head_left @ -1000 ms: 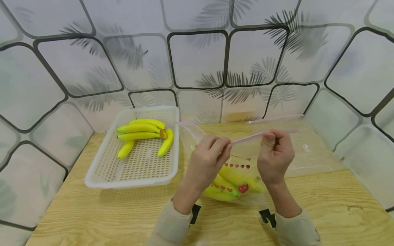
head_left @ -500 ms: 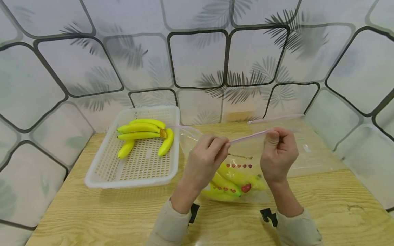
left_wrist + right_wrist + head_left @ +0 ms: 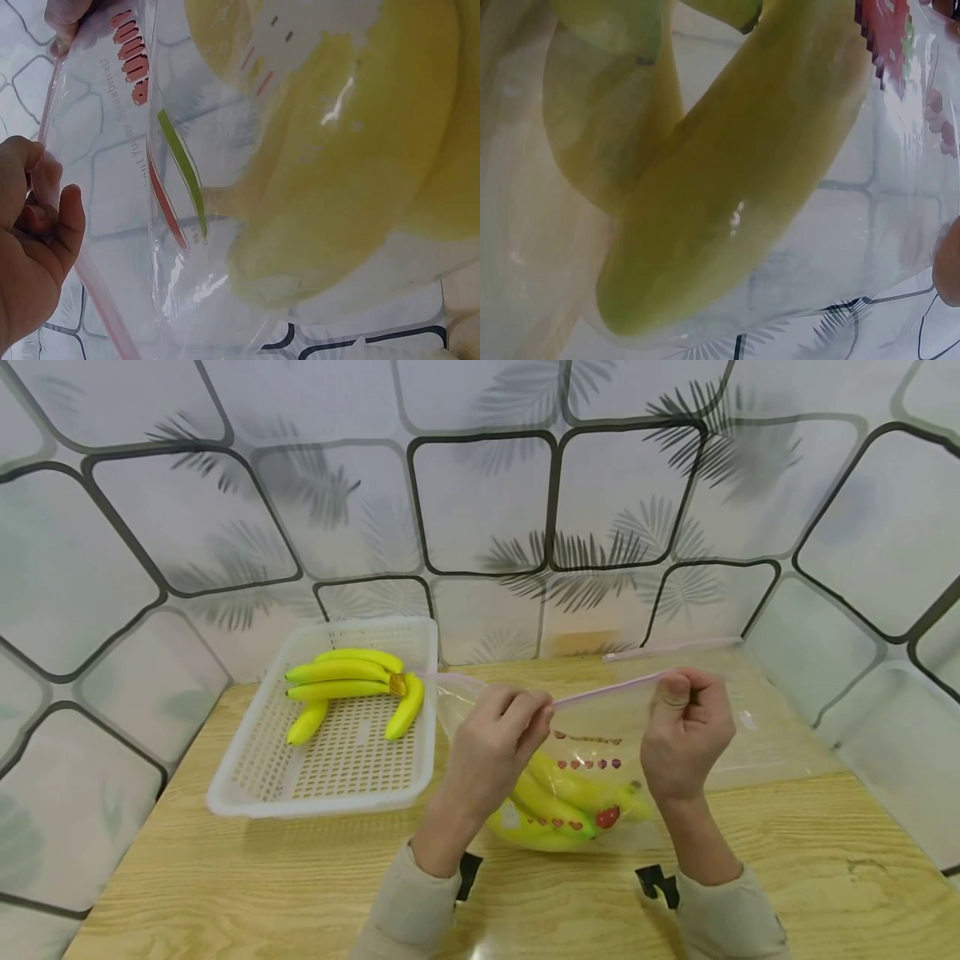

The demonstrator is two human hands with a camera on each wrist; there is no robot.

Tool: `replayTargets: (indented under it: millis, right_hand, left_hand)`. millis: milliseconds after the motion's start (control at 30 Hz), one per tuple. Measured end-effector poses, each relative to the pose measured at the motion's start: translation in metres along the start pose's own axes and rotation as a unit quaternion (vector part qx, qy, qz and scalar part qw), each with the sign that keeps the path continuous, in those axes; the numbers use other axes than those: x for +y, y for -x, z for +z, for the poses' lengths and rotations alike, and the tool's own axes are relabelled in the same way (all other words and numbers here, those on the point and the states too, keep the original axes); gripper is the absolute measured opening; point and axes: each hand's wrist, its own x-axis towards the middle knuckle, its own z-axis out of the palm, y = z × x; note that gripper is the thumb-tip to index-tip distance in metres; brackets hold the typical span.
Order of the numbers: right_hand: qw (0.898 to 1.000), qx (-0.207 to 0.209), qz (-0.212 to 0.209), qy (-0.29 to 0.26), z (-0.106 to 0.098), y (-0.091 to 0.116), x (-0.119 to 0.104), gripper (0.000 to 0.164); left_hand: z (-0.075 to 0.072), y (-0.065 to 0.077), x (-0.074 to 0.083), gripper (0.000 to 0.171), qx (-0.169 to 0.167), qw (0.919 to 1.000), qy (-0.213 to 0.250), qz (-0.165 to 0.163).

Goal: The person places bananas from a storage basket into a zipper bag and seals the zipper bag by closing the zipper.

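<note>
A clear zip bag (image 3: 592, 727) with printed hearts and a strawberry stands in front of me, holding several bananas (image 3: 555, 797). Along its top runs a pink zip strip (image 3: 607, 691). The left hand (image 3: 491, 743) pinches that strip near the middle, thumb against fingers; in the left wrist view the left hand (image 3: 37, 240) is at the strip as well. At the strip's right end, the right hand (image 3: 686, 735) grips the bag's corner with curled fingers. Bananas (image 3: 727, 172) fill the right wrist view through the plastic, with a fingertip (image 3: 949, 262) at its right edge.
A white plastic basket (image 3: 322, 810) with several loose bananas (image 3: 341, 672) stands on the left. Another clear zip bag (image 3: 772, 743) lies flat at the right, behind the right hand. The wooden table (image 3: 300, 893) meets patterned walls (image 3: 487, 502) at the back and sides.
The right hand has moved slightly right and up, and the left hand slightly left. More of the pink strip shows between them. The bag has shifted a little to the right.
</note>
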Motion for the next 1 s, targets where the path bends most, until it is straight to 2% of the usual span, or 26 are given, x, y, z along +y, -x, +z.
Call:
replayTargets:
  millis: [367, 600, 1000]
  right_hand:
    - [1.000, 0.009, 0.002, -0.003, -0.002, -0.005, 0.003, 0.037]
    - [1.000, 0.019, 0.004, -0.009, -0.003, -0.006, 0.006, 0.039]
    - [0.999, 0.032, 0.009, -0.027, -0.007, -0.010, 0.010, 0.039]
  left_hand:
    - [0.000, 0.001, -0.005, 0.006, -0.005, 0.9999, 0.008, -0.010]
    - [-0.002, 0.002, -0.008, 0.011, -0.005, 0.9999, 0.007, -0.012]
    - [-0.005, 0.004, -0.011, 0.007, -0.002, 0.9998, -0.001, -0.018]
